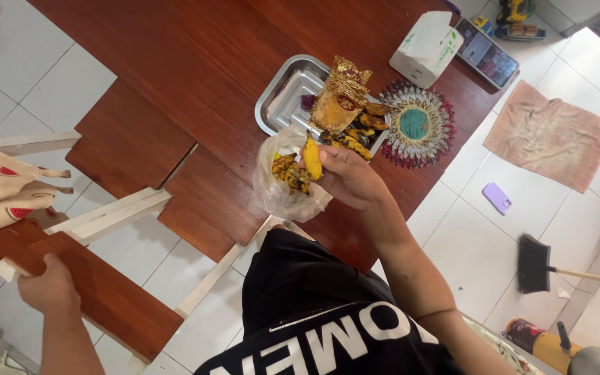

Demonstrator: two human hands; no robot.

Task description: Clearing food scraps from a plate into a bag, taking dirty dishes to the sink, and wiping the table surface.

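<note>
Left hand (50,286) closed on the near red-brown wooden chair seat (98,292); right hand (345,177) pinches a soft, bruisable, spotted yellow banana (312,158) mid-length above a limp, slippery clear plastic bag (279,198) on the bench (196,62).

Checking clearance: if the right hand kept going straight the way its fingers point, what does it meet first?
The right hand, holding a banana, points toward the clear plastic bag of bananas; that comes first, probably already touching, though depth is unclear.

We are in a home dining area: a dark wooden table (210,62) with matching chairs (105,292) stands on white floor tiles (467,250), and around it we see a tissue box (426,47), a floor cloth (548,135) and a broom (535,264).
</note>
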